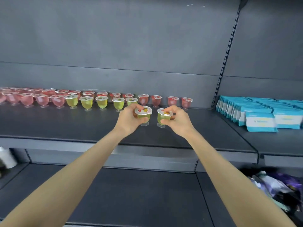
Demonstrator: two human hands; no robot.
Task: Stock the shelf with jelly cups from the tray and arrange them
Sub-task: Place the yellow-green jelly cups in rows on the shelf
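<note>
My left hand (129, 117) grips a green jelly cup (143, 114) just above the dark shelf (65, 123). My right hand (176, 119) grips a second green jelly cup (164, 115) beside it. Both cups are upright, close together, in front of the rows. At the back of the shelf stand several red jelly cups (156, 100) in a line. In front of them, on the left, are more red cups (41, 99), then several green cups (86, 103) running toward my hands. The tray is out of view.
Blue and white packets (260, 112) lie in rows on the adjoining shelf to the right, past a slotted upright (227, 51). Below, the lower shelf (131, 194) holds purple bags (278, 187) at the right and a white bottle (7, 158) at the far left.
</note>
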